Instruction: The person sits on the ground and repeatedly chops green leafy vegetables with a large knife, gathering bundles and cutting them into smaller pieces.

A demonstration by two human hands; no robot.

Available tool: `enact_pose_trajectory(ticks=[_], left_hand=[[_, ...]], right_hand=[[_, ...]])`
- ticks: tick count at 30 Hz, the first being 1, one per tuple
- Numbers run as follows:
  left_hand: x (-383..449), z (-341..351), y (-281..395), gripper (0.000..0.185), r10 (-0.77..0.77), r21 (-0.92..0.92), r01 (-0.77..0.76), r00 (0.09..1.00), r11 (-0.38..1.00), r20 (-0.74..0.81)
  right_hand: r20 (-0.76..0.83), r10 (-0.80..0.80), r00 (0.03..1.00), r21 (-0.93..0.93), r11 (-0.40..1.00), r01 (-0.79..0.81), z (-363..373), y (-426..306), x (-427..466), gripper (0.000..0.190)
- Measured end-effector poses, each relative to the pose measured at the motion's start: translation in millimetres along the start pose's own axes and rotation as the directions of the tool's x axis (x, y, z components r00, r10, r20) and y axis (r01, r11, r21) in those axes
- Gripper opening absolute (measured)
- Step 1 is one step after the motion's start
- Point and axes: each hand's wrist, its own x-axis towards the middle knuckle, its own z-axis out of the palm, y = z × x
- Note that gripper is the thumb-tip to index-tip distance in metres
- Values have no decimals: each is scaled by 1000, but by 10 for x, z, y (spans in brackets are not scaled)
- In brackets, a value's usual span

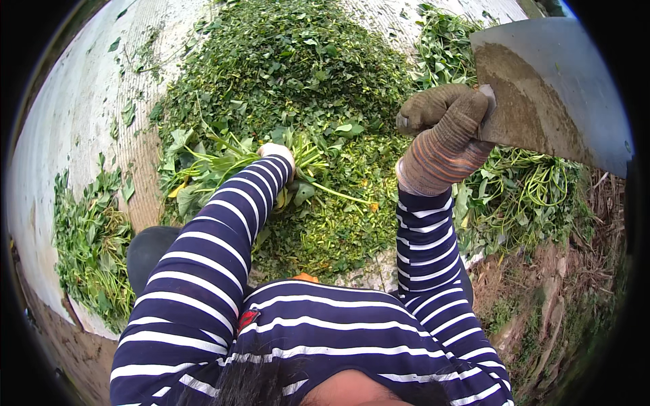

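Observation:
My left hand [277, 151], mostly hidden behind its striped sleeve, grips a bunch of leafy green stems [218, 160]. The cut stem ends fan out to the right of the fist, and one longer stalk reaches further right. My right hand [444, 134], in a brown knit work glove with striped cuff, is closed around the handle of a broad-bladed cleaver [548, 94]. The blade is raised at the upper right, its face partly coated in brownish residue. Under both hands spreads a large heap of chopped greens [299, 66], finer and yellower near me.
Uncut leafy vines lie in a pile at left [94, 248] and another at right [528, 198]. More vines [444, 48] sit behind the blade. Pale ridged concrete [91, 101] stretches left, with scattered leaves. Rough earth and dry stalks [548, 284] border the lower right.

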Motion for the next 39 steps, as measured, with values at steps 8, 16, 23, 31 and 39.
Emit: enact_pose_trajectory(ticks=[8, 16, 23, 31, 39], left_hand=[[-149, 398, -296, 84, -44, -320, -7, 987, 947, -152], [-73, 106, -77, 66, -14, -145, 7, 999, 989, -47], [-186, 382, -314, 77, -89, -351, 39, 988, 936, -127], [1, 267, -144, 69, -53, -190, 40, 996, 981, -64], [-146, 554, -307, 80, -25, -281, -27, 984, 959, -179]], right_hand=[[-73, 902, 425, -850, 167, -500, -599, 1459, -1817, 48], [-53, 80, 995, -115, 990, -86, -76, 320, -284, 37], [-96, 922, 375, -876, 101, -472, -578, 1429, -2089, 45], [-42, 195, 980, -90, 976, -198, -30, 405, -251, 48], [-20, 943, 331, -921, 111, -373, -515, 1438, -1737, 47]])
